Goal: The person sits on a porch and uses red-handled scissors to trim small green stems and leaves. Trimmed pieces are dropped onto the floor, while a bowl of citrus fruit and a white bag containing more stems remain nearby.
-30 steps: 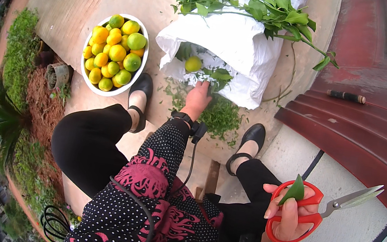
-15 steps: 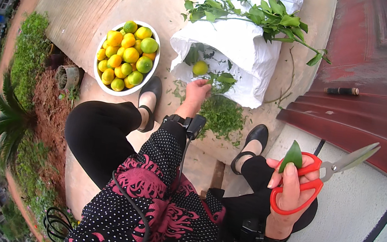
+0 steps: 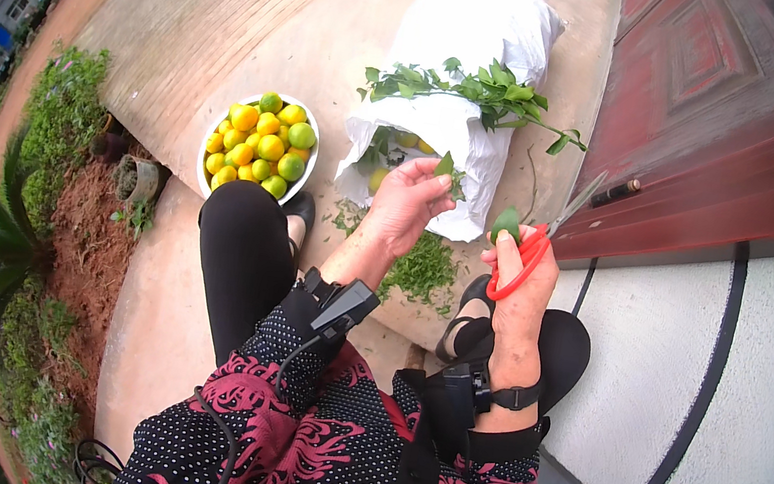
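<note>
My left hand [image 3: 406, 207] is raised in front of the white sack [image 3: 469, 42], fingers pinched on a small leafy green sprig [image 3: 445, 166]. My right hand [image 3: 518, 288] grips red-handled scissors [image 3: 541, 238] with blades pointing up and right, and a green leaf [image 3: 506, 223] is pressed under the thumb. The sack's open mouth shows yellow-green citrus fruit [image 3: 379, 178] inside, and a leafy branch [image 3: 476, 94] lies across its top. A white bowl [image 3: 211, 145] heaped with yellow and green citrus stands on the ground to the left.
Cut leaf trimmings [image 3: 421, 270] lie on the concrete between my black shoes. A dark red wooden door [image 3: 720, 123] is at the right above a white wall. Plants, soil and a small pot [image 3: 136, 179] border the left.
My left hand has risen out of the sack's mouth holding a sprig. My right hand with the scissors has moved up and left toward it.
</note>
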Motion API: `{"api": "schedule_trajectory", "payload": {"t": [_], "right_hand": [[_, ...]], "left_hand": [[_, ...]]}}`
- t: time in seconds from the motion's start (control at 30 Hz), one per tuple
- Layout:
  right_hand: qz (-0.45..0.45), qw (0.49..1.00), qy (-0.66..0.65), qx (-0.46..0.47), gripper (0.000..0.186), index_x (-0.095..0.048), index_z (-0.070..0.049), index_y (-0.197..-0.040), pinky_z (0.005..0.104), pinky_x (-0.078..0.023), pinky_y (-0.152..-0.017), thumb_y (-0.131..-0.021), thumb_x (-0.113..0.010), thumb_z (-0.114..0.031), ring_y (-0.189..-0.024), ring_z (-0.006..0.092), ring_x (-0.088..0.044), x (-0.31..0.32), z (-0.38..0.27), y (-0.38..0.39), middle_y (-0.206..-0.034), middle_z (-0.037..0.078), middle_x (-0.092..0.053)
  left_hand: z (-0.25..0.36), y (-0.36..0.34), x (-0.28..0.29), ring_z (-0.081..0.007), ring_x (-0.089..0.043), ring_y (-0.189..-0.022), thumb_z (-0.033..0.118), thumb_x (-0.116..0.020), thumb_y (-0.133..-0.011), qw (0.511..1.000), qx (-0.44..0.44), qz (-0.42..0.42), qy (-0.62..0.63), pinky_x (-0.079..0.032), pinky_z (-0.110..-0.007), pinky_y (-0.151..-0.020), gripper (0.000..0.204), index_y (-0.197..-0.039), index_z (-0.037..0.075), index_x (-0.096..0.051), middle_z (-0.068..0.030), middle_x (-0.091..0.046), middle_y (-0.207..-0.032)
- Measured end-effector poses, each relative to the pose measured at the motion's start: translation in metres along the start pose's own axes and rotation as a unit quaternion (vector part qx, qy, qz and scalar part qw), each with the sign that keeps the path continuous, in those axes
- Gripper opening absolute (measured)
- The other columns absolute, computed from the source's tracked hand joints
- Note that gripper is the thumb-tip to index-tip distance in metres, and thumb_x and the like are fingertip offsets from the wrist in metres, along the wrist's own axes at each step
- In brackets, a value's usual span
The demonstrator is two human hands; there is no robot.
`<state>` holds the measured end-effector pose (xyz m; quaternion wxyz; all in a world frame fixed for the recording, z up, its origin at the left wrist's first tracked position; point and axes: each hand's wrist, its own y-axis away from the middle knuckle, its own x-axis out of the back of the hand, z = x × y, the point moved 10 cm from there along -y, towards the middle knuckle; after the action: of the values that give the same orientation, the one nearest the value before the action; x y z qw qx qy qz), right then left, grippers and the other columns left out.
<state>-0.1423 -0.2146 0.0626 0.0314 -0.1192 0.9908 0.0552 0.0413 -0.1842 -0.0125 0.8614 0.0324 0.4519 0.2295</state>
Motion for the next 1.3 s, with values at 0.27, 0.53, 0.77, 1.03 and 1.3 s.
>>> {"api": "schedule_trajectory", "payload": {"t": [0.27, 0.53, 0.77, 1.03, 1.3], "right_hand": [[-0.027, 1.000, -0.004, -0.006, 0.015, -0.062, -0.002, -0.102, 0.0191, -0.040, -0.049, -0.093, -0.066, -0.013, -0.062, 0.0064, -0.060, -0.013, 0.008, 0.008, -0.081, 0.001, -0.066], [-0.018, 1.000, 0.009, 0.007, 0.012, -0.063, -0.003, -0.100, 0.0191, -0.042, -0.051, -0.092, -0.066, -0.011, -0.063, 0.0065, -0.058, -0.015, 0.003, 0.009, -0.081, 0.000, -0.064], [0.003, 1.000, 0.001, -0.002, 0.009, -0.061, -0.002, -0.095, 0.0210, -0.046, -0.058, -0.092, -0.065, -0.009, -0.066, 0.0074, -0.057, -0.010, 0.009, 0.004, -0.081, 0.001, -0.060], [-0.001, 1.000, -0.009, -0.006, 0.013, -0.061, -0.002, -0.095, 0.0212, -0.040, -0.048, -0.092, -0.066, -0.014, -0.056, 0.0051, -0.053, -0.013, 0.017, 0.001, -0.067, -0.001, -0.059], [-0.001, 0.999, 0.035, 0.033, 0.015, -0.058, -0.001, -0.090, 0.0242, -0.042, -0.049, -0.093, -0.061, -0.015, -0.051, 0.0080, -0.054, -0.010, 0.008, 0.001, -0.060, 0.003, -0.060]], "left_hand": [[0.001, 0.040, -0.031, -0.0149, -0.067, -0.087, 0.001, -0.065, -0.089, 0.994, 0.026, -0.076, 0.078, -0.057, -0.028, -0.074, 0.021, -0.110, 0.006, -0.061, -0.0045, -0.068, -0.097], [-0.007, 0.047, -0.037, -0.0170, -0.068, -0.082, 0.001, -0.067, -0.088, 0.995, 0.036, -0.085, 0.038, -0.057, -0.029, -0.073, 0.021, -0.108, 0.007, -0.062, -0.0041, -0.069, -0.095], [0.003, 0.041, -0.022, -0.0132, -0.065, -0.078, 0.000, -0.068, -0.087, 0.995, -0.021, -0.046, -0.080, -0.054, -0.027, -0.070, 0.019, -0.105, 0.004, -0.064, -0.0041, -0.069, -0.091], [0.016, 0.027, 0.014, -0.0107, -0.060, -0.074, -0.001, -0.066, -0.086, 0.968, -0.099, 0.041, -0.229, -0.050, -0.026, -0.069, 0.018, -0.104, -0.002, -0.065, -0.0045, -0.068, -0.090], [0.027, 0.016, 0.045, -0.0099, -0.061, -0.071, -0.002, -0.067, -0.087, 0.952, -0.140, 0.072, -0.262, -0.050, -0.024, -0.066, 0.016, -0.103, 0.000, -0.065, -0.0023, -0.067, -0.087]]}}
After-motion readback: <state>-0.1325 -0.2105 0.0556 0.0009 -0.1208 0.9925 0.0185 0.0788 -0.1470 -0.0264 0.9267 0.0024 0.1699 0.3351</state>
